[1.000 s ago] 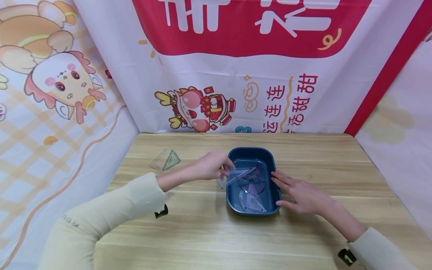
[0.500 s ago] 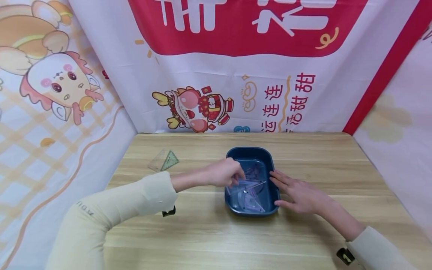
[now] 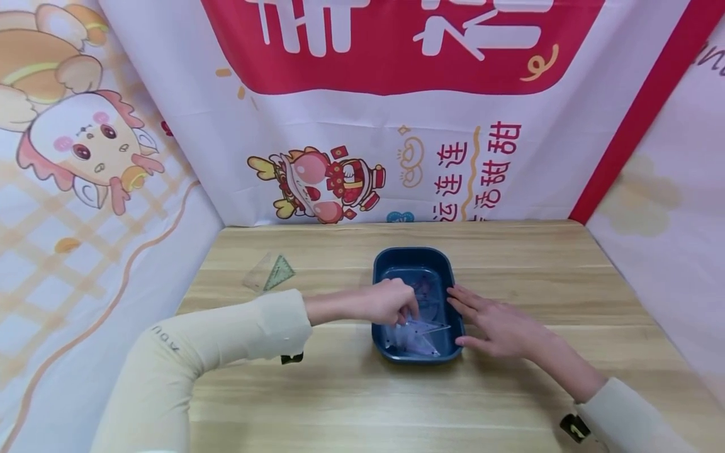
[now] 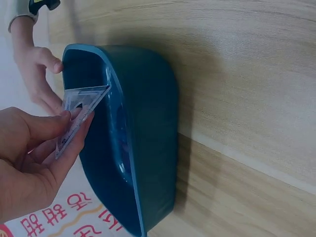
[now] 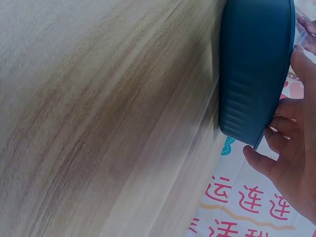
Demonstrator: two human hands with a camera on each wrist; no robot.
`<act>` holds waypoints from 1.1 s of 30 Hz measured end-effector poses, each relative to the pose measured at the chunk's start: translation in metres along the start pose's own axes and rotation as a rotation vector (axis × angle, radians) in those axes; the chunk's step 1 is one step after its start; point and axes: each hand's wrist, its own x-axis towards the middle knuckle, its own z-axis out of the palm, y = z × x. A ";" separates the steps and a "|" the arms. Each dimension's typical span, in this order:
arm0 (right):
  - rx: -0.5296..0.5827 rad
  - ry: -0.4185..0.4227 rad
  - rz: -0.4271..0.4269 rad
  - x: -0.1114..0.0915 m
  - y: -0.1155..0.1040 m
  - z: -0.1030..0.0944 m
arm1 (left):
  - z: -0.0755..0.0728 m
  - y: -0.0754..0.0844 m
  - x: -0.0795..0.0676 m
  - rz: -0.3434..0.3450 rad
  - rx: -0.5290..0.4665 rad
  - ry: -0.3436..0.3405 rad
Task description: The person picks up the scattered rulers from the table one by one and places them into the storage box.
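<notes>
We see the left hand [image 3: 389, 303] above the opening of a dark blue plastic box [image 4: 154, 111], its thumb and fingers pinching a clear set square [image 4: 97, 93]. In the left wrist view this piece is tilted, one corner pointing toward the box's long wall; we cannot tell whether it touches anything inside.

The right hand [image 3: 501, 326] is spread, fingers mostly straight, with its fingertips and thumb against the rim on the box's right side in the head view.

Inside the box we make out more clear plastic pieces [image 3: 428, 347] with dark or purple markings; they overlap, so we cannot count them surely. The box stands upright on the wood-grain bench [image 3: 340, 406]. Well apart from it, toward the bench's far left, we find a green set square [image 3: 279, 274] lying flat just beside a clear triangle [image 3: 257, 273].

Both arms wear cream sleeves [image 3: 226, 340], with a dark device [image 3: 574, 427] at each cuff. Behind the bench we see a white cloth [image 3: 334, 119] printed with a red panel [image 3: 391, 78], a cartoon figure [image 3: 311, 185] and red characters [image 3: 451, 182].
</notes>
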 end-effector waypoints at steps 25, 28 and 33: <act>-0.006 0.010 -0.021 0.003 -0.001 0.000 | 0.029 -0.014 0.023 0.055 0.172 -0.026; 0.003 0.009 -0.016 0.002 0.000 0.001 | 0.029 -0.015 0.023 0.074 0.205 -0.006; 0.010 0.002 -0.004 0.001 0.000 0.001 | 0.022 -0.016 0.016 0.091 0.245 0.024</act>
